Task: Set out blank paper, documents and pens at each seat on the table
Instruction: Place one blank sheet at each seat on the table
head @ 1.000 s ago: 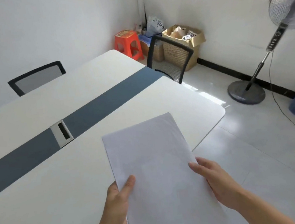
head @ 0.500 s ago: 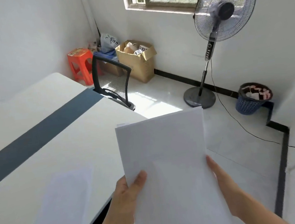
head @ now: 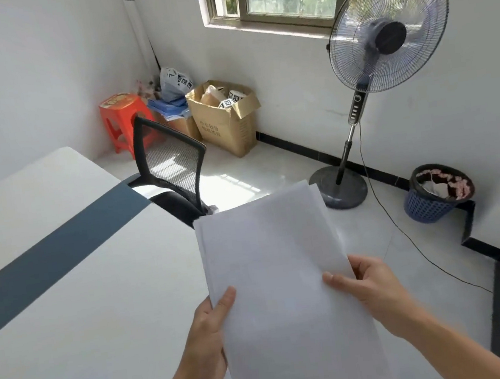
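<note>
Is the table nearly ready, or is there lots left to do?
Lots left. Nothing looks set out yet: the part of the table in view holds no paper or pens, not even by the black chair. In hand: the left hand and right hand both hold a stack of white paper. No pens are in view.

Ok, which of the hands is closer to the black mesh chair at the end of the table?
Left. The left hand grips the paper stack on the side facing the chair; the right hand holds the opposite edge.
</note>
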Demonstrator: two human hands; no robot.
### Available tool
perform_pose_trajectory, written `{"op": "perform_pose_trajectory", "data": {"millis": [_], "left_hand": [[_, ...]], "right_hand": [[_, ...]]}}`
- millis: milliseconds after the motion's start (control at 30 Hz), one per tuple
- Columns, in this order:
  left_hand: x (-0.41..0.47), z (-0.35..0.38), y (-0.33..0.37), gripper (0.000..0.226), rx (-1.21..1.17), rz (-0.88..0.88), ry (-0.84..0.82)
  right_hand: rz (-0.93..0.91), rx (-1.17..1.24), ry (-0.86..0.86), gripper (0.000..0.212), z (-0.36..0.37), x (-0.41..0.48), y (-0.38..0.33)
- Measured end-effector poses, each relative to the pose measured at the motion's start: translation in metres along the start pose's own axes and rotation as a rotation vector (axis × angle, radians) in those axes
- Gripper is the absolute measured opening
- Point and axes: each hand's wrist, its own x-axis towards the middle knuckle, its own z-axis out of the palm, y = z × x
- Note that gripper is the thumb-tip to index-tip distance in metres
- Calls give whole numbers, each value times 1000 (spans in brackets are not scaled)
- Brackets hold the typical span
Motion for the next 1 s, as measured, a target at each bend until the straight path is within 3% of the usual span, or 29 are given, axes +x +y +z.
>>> {"op": "perform_pose_trajectory", "data": {"millis": [233,367,567,633,733,900,1000], "left_hand": [[90,34,64,41,-100,-27,-67],[137,44,87,46,-100,-51,-19],[222,77,114,43,-36,50,143],[251,92,128,42,-65,68,199],[291,115,151,35,-95,106,298],[334,130,180,23,-97,202,463],[345,117,193,23,-140,222,565]], "right_hand": [[-30,35,-17,10,-20,108,-57],[-37,51,-75,11,-23,172,-73],[-24,85,-83,16,-36,298,-94],[-50,50,-123,27,-43,345,-105],[-56,3,-214,50,-47,410,-134],[7,-74,-451,62,-28,495,-175],[81,-83,-578,31,3,534,-186]]}}
